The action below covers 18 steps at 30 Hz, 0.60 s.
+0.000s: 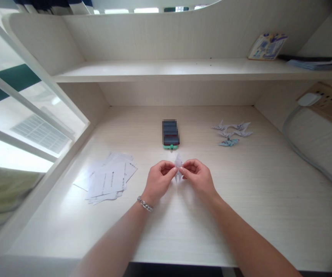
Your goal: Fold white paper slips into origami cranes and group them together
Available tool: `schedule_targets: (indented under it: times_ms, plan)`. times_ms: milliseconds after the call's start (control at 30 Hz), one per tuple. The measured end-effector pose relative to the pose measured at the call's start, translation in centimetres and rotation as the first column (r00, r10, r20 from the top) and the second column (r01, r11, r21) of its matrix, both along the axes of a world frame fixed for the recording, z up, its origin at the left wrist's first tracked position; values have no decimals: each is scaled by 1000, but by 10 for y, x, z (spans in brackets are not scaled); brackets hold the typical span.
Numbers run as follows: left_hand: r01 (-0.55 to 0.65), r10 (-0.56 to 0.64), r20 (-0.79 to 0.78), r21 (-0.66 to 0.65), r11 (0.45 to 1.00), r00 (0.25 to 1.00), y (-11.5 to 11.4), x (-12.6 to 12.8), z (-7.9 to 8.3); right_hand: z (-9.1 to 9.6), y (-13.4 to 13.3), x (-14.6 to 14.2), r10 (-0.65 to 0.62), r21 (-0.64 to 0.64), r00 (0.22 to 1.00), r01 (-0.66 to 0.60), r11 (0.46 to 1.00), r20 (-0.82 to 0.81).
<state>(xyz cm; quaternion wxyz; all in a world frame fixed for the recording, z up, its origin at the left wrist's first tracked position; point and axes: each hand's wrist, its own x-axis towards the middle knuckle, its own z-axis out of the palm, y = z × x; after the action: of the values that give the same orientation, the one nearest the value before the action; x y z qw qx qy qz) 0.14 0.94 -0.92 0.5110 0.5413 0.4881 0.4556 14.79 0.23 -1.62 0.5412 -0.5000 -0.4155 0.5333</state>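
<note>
Cream shelf [154,69] holds a packet [266,47] while both hands [159,179] [199,177] pinch folded paper [178,159].

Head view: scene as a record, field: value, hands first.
left hand: pinches left side of folded paper
right hand: pinches its right side
left wrist: bracelet
beyond hands: phone on desk
desk, left: loose pile of sheets
desk, right: paper cranes, one blue, others whitish
shelf: box toward right end
right wall: plug in socket
</note>
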Motion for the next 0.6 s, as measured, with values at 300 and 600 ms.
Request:
schedule_targets:
  times_ms: [300,600]
  plan:
    - [74,-71,85,-39,996,994,0,-3,2,4,2,7,154,-128,987,-159,979,-47]
    - [153,-133,168,-112,982,977,2,-6,8,7,0,8,196,-137,959,-226,965,-204]
